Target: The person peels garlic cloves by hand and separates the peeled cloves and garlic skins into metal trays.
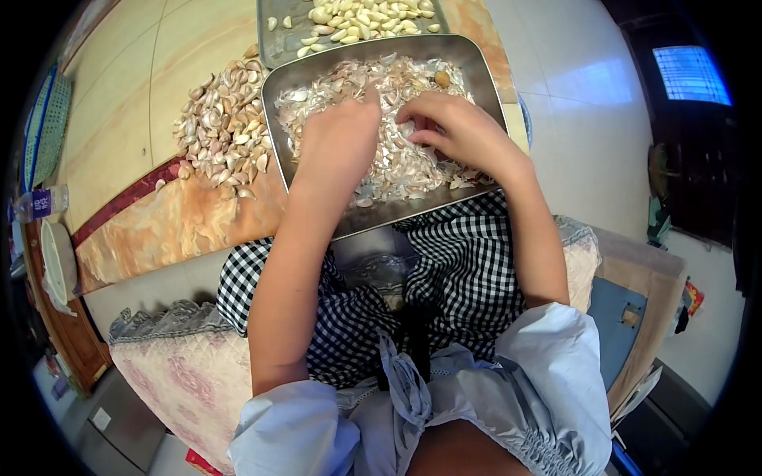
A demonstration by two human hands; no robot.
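A metal tray (pixel 488 75) full of loose garlic skins (pixel 389 170) rests at the table edge and over my lap. My left hand (pixel 343 131) is down in the skins on the tray's left side, back of the hand up. Its fingers are mostly hidden, so I cannot tell what they hold. My right hand (pixel 460 131) hovers over the middle right of the skins, fingers bent and apart from the thumb, with nothing visible between them. A small brown round piece (pixel 442 79) lies among the skins beyond my right hand.
Left of the tray, unpeeled garlic cloves (pixel 226 123) are heaped on the marbled table (pixel 182 230). Behind it, a grey tray (pixel 278 51) holds peeled cloves (pixel 369 20). A green basket (pixel 54 127) and a white bowl (pixel 59 258) stand at the far left.
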